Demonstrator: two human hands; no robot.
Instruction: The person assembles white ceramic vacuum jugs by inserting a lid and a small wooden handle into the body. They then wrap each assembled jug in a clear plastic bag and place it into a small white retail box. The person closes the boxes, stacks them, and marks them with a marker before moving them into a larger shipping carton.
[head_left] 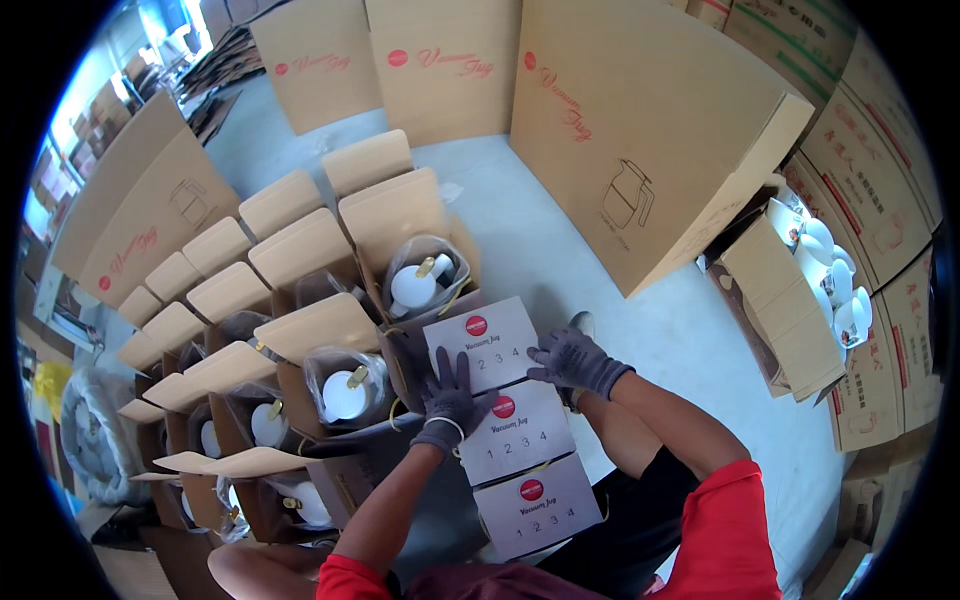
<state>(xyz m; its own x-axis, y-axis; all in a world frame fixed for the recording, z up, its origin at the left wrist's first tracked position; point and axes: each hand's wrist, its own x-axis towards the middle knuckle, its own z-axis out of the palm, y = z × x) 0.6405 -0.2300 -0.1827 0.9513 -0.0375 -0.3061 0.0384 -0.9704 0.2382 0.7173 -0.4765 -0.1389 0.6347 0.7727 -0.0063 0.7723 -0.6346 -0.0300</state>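
Observation:
Three white-topped jug boxes stand in a row in front of me, each with a red round mark: the far box (482,345), the middle box (515,432) and the near box (538,507). My left hand (455,402), in a dark grey glove, lies with spread fingers on the far box's left near corner. My right hand (578,362), gloved alike, has its fingers bent around that box's right edge. To the left, opened cartons hold bagged white jugs, among them a jug (346,396) next to my left hand and another jug (414,287) farther off.
Raised carton flaps (390,205) stick up across the left side. A large brown carton (640,130) stands ahead on the pale floor (490,180). At the right, an opened carton (775,300) holds several white rounded parts (820,245), beside stacked cartons (855,180).

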